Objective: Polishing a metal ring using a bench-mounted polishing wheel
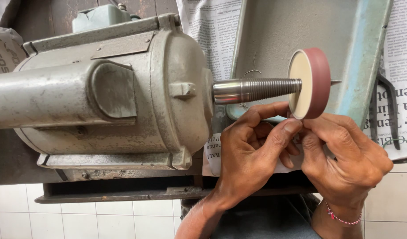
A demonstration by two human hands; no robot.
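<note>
Nearest me, below the counter (pixel 124 192) edge, white floor tiles (pixel 79 217) show past my wrists, and a red-and-white thread bracelet (pixel 343 217) sits on my right one. Both hands work close together just under the wheel. My left hand (pixel 250 152) is curled, thumb and forefinger pinched toward the wheel's lower rim; my right hand (pixel 345 155) meets it from the right, fingertips pressed against the same spot. Something small may be held between them, but I cannot tell what, since my fingers hide it.

Just above, the maroon-rimmed wheel (pixel 310 83) with its cream face sits near the tip of the tapered threaded spindle (pixel 256 90), whose bare point (pixel 335 82) sticks out to the right. I cannot say whether it is turning.

As I judge it, the danger is how close my fingertips are. If the wheel spins, it could grab skin or snatch whatever I pinch and fling it. The bracelet's loose end could catch on the thread. The sharp point could jab my right hand if I slip upward.

Left of that stands the heavy grey motor (pixel 106 97). Farther back, a pale green metal tray (pixel 296 31) leans over newspaper (pixel 212 31), with black-handled pliers (pixel 385 110) at the far right.
</note>
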